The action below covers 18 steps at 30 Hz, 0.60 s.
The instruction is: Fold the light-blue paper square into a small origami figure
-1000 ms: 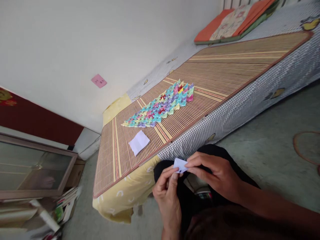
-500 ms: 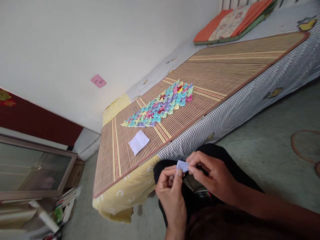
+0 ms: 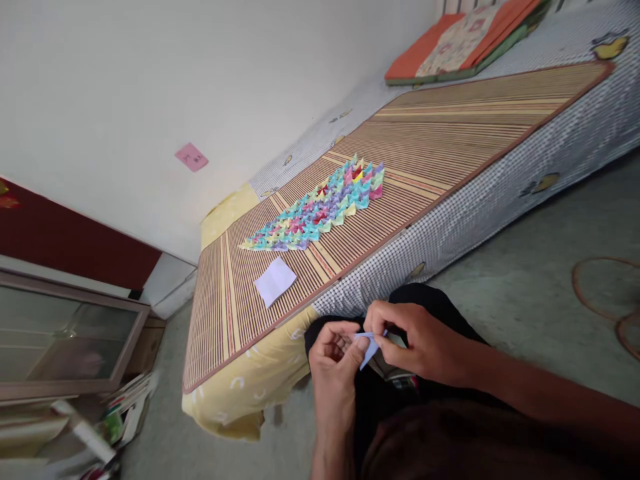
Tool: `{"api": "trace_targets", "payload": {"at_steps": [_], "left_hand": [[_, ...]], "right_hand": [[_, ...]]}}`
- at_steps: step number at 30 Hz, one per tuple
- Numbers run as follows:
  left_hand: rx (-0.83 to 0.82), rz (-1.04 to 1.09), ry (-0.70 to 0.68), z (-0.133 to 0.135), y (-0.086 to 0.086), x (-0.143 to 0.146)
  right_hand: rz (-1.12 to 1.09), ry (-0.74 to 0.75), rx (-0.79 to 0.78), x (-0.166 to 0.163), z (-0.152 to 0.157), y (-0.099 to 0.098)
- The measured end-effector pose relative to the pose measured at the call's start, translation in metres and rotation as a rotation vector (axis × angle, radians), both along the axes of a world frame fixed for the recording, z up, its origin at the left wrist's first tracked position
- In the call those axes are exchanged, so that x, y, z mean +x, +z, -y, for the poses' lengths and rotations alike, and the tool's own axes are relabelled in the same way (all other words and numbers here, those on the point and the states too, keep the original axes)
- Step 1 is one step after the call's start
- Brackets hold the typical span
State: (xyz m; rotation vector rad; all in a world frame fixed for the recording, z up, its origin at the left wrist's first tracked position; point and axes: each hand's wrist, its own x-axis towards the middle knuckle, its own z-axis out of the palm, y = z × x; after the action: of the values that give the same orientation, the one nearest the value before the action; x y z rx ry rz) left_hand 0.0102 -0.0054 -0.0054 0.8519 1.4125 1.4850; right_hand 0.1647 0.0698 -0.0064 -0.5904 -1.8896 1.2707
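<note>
Spanning the upper frame: bed (image 3: 500, 193) with checked sheet, topped by striped bamboo mat (image 3: 450, 133). On the mat, a patch of coloured folded paper pieces (image 3: 320, 210); near it, a white sheet (image 3: 275, 281). Below, over the lap: right hand (image 3: 425, 340) and left hand (image 3: 335, 363), fingertips pinching a small pale-blue paper (image 3: 369, 347) between them, just off the bed's edge.

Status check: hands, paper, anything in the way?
Left hand and right hand both pinching small blue folded paper over lap. White sheet and colourful folded pieces lie apart on mat. Nothing blocking.
</note>
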Motion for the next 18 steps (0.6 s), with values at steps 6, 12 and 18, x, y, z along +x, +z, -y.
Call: {"api": "trace_targets", "payload": {"at_steps": [6, 12, 18], "left_hand": [[0.087, -0.041, 0.058, -0.001, 0.004, 0.001], [0.14, 0.035, 0.151, -0.005, 0.001, 0.011], [0.059, 0.213, 0.078, -0.005, 0.0, 0.011]], "right_hand": [[-0.02, -0.027, -0.154, 0.0, -0.005, 0.008], [-0.053, 0.027, -0.336, -0.005, -0.004, 0.003], [-0.085, 0.033, -0.338, -0.005, -0.004, 0.004]]}}
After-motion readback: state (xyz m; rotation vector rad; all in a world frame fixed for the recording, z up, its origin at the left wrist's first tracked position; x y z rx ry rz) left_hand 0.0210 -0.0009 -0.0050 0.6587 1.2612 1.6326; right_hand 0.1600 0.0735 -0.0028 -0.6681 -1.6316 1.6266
